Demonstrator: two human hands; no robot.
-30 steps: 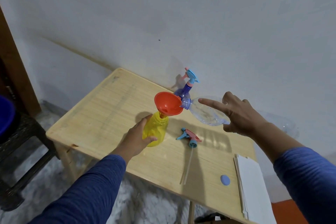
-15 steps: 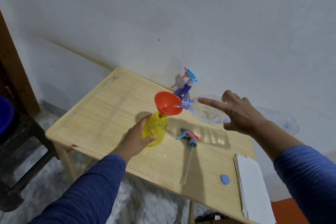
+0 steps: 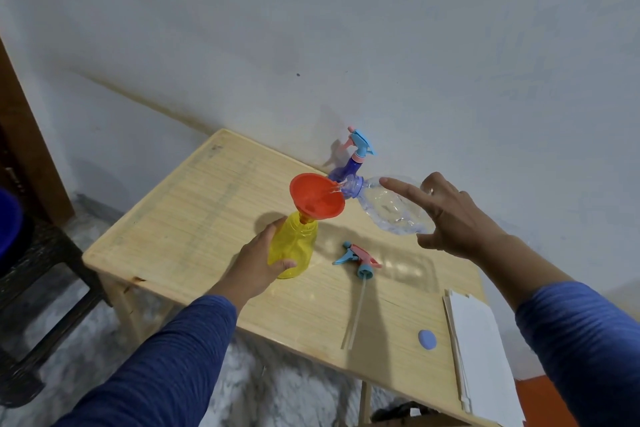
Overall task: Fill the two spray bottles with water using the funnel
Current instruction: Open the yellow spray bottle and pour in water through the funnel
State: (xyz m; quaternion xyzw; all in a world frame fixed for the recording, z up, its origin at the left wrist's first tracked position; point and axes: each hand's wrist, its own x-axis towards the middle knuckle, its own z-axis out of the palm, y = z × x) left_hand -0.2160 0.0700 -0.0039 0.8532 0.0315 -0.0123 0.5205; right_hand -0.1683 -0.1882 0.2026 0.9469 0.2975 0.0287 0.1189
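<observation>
single head-worn wide-angle view, looking forward and down, close over the pale wooden table [image 3: 194, 239], facing the white wall [image 3: 381, 45]

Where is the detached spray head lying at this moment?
The detached spray head lies on the wooden table, right of the yellow spray bottle and below the tilted clear water bottle.

Funnel [image 3: 317, 199] in bottle [image 3: 292, 248]; sprayer [image 3: 358, 258] right.
</observation>
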